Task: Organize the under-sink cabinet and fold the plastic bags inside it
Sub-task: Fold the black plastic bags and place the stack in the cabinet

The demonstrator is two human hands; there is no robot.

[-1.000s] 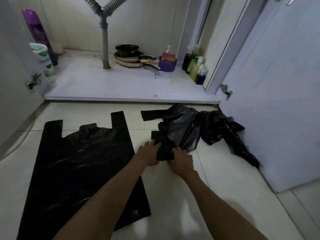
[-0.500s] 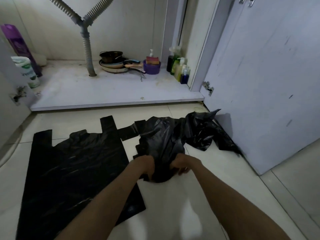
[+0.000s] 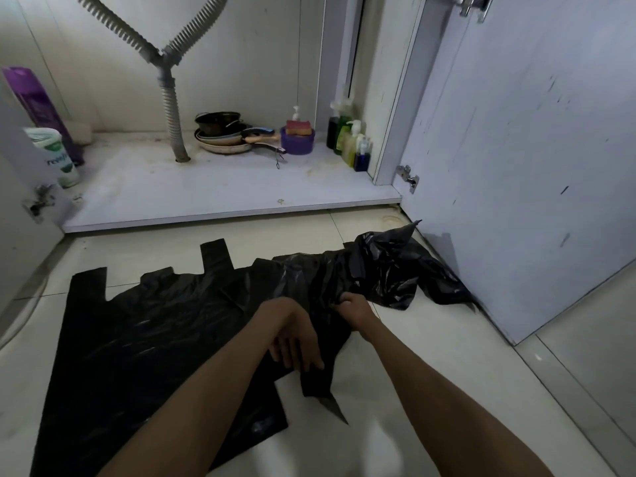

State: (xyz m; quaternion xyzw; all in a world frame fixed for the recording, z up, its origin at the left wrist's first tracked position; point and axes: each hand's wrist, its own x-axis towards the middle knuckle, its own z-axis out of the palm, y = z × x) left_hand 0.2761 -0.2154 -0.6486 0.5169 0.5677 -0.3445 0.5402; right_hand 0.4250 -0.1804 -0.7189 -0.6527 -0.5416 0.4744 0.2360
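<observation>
The crumpled bag (image 3: 385, 270) lies on the tiled floor (image 3: 447, 356) just in front of the open under-sink cabinet, its far end bunched against the cabinet door (image 3: 516, 166); its near end trails towards the person and overlaps the edge of the flat bag (image 3: 137, 339), which is spread to the left with its handles pointing at the cabinet. The right hand (image 3: 354, 308) has its fingers curled into a fold of the crumpled bag and grips it; the left hand (image 3: 296, 342) lies on the bag's near part with fingers straight, pressing it to the floor.

This is thin black film, probably almost weightless, limp and slick; it will likely keep creases, trap air and slide over the bag beneath rather than stay put. A bunched grip mid-body only drags the wrinkles along. Better holds would be the two handles or the bottom corners, so the bag can be drawn taut, then flattened with open palms from the middle outward. A sharp tug risks tearing it.

Inside, the cabinet shelf (image 3: 206, 191) carries stacked pans (image 3: 223, 137), a purple tub (image 3: 297, 144) and bottles (image 3: 351, 142) behind the drain hose (image 3: 170, 105).
</observation>
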